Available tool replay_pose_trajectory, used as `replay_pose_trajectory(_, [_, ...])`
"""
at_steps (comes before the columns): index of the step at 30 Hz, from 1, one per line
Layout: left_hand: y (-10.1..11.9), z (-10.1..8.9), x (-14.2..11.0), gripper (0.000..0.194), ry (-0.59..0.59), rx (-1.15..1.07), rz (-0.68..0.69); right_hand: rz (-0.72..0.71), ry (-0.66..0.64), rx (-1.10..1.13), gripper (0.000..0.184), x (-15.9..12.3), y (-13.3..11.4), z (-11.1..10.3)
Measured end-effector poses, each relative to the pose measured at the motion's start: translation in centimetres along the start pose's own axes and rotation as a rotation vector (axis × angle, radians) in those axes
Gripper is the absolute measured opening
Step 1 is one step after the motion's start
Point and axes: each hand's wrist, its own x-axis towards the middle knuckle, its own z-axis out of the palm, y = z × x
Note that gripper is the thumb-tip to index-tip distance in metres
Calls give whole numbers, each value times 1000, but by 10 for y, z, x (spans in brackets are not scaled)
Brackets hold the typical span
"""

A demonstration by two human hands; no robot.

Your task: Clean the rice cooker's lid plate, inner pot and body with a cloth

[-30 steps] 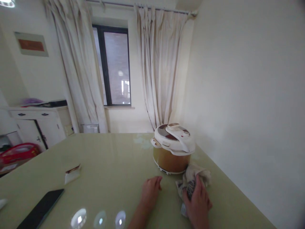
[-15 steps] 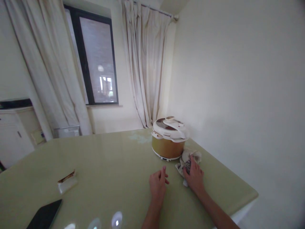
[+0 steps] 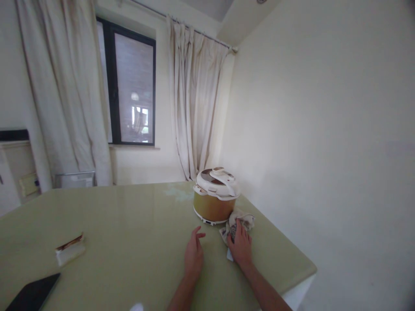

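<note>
My right hand (image 3: 240, 246) lies on a crumpled patterned cloth (image 3: 238, 221), fingers bent over it, pressing it to the pale green table (image 3: 129, 233). The cloth touches the base of a gold pressure cooker (image 3: 215, 195) with a white lid. My left hand (image 3: 193, 255) rests flat on the table beside it, fingers stretched out, holding nothing.
A small folded paper packet (image 3: 69, 249) lies at the left of the table and a dark tablet (image 3: 32, 294) at the lower left corner. The table's right edge (image 3: 298, 276) is close to the wall. Curtains and a window stand behind.
The view has pulled back and swung right, so cooker, cloth and hands look smaller. My right hand stays on the cloth; my left hand stays flat on the table.
</note>
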Motion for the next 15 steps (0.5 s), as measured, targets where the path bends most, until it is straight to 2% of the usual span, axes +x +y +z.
replay_pose_trajectory(5, [12, -8, -2, 47, -17, -14, -24, 25, -1, 99, 65, -2, -2, -9])
replay_pose_trajectory(9, [16, -9, -2, 48, -33, 93, -62, 9, 63, 237, 63, -2, 3, -5])
replay_pose_trajectory(12, [14, -9, -2, 38, 30, 102, -63, 12, 145, 359, 66, 0, 7, 3])
replay_pose_trajectory(15, [9, -9, -2, 45, 131, 28, -27, 25, 234, 473, 67, 4, 14, 10])
